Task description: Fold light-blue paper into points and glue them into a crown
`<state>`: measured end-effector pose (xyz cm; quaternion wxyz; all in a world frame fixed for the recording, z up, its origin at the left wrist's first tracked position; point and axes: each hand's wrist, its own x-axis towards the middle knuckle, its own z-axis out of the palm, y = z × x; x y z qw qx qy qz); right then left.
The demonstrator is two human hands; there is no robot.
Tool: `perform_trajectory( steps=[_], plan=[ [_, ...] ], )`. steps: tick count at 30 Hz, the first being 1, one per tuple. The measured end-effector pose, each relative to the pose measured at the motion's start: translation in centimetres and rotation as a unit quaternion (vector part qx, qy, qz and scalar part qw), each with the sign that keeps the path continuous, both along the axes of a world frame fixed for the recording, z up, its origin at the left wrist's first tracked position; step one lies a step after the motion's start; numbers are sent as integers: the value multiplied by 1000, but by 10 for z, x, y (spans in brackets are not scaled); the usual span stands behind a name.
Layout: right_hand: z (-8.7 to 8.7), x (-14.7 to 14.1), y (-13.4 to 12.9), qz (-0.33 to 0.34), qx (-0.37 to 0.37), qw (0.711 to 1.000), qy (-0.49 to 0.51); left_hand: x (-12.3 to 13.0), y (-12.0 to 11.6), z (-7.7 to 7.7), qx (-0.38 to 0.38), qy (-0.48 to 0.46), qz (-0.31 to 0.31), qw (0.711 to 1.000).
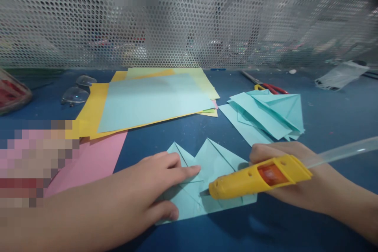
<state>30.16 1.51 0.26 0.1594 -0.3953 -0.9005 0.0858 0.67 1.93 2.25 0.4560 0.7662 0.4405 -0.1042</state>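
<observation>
A folded light-blue paper (214, 161) with two pointed peaks lies on the blue table in front of me. My left hand (165, 181) rests on its left part, thumb and index finger spread apart and pressing it down. In my right hand (280, 165) is a yellow hot glue gun (236, 183), and a clear glue stick (345, 151) juts from its back end. The nozzle points down and left, close over the middle of the paper, with a small shiny spot near it. Most of my right fingers are hidden behind the glue gun.
Coloured sheets (156, 102) lie stacked at the back, with pink paper (91, 157) to their left. More folded light-blue papers (265, 114) lie at right, near scissors (265, 86). Glasses (75, 95) sit left, a clear packet (341, 75) far right. A perforated metal panel (183, 19) stands behind.
</observation>
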Motion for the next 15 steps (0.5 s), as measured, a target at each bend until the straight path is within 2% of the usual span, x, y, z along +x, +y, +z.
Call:
perform_trajectory(
  steps=[9,11,15],
  plan=[
    [-5,4,2,-13,30,999,-18,1,-3,0,31,-10,-4,999],
    [-6,6,1,-16,63,997,-34,1,-6,-4,69,-26,2,997],
    [0,6,-2,30,137,988,-62,0,-13,-13,133,-35,6,990]
  ],
)
